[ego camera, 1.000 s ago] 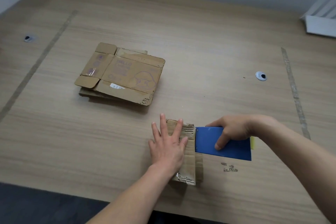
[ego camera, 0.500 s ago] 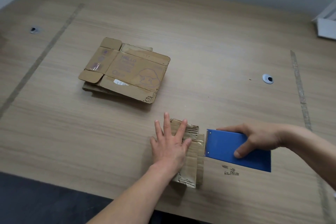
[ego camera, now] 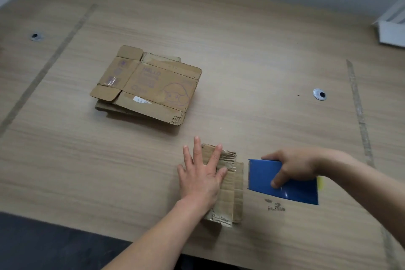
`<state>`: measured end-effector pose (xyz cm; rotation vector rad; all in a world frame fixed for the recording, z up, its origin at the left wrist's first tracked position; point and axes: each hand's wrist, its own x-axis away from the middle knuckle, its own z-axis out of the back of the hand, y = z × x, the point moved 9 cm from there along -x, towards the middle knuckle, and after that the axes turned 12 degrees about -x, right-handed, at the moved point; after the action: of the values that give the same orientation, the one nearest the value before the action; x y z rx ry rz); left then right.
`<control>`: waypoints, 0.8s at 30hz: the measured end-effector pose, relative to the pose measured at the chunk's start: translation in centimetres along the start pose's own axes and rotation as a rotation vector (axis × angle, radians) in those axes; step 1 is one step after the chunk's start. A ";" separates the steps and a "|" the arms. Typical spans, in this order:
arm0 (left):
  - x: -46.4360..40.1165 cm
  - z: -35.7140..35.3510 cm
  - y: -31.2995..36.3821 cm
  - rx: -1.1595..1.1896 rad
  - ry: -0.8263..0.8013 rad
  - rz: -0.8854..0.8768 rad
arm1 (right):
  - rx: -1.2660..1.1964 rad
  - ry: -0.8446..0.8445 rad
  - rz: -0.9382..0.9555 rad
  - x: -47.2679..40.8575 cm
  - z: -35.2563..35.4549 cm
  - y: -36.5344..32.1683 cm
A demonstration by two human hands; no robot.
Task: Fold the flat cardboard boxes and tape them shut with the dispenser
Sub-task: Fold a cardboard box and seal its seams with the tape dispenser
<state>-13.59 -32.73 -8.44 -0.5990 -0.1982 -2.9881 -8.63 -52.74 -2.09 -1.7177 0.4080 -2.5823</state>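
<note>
Worn brown folded box, ragged corrugated edges, glossy tape strip

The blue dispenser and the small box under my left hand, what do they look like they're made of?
Blue dispenser: likely smooth, glossy plastic or painted metal; it shows a bright glare spot. Small box under the left hand: worn brown corrugated cardboard, matte, with fluting visible at its torn edges and shiny clear tape.

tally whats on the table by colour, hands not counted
brown cardboard: 2, the flat box stack and the small box under the left hand
blue: 1, the tape dispenser gripped by the right hand
white: 1, an object at the far right edge
total: 4
</note>
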 end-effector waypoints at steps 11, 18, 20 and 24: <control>0.0 0.1 -0.5 0.000 -0.002 0.035 | 0.152 0.056 -0.057 -4.2 -4.6 -7.0; -0.4 0.2 -0.1 0.111 -0.033 0.087 | -0.196 0.214 -0.097 -1.6 -2.6 -1.3; -0.6 0.2 -0.1 0.135 -0.019 0.093 | -0.285 0.243 -0.040 0.9 -1.3 -0.2; -0.2 2.0 -0.4 0.220 0.090 0.057 | -0.443 0.183 0.100 6.1 0.2 0.3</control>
<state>-12.74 -32.01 -6.73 -0.4370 -0.4869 -2.8766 -10.96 -53.98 3.44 -1.5054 1.1149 -2.7308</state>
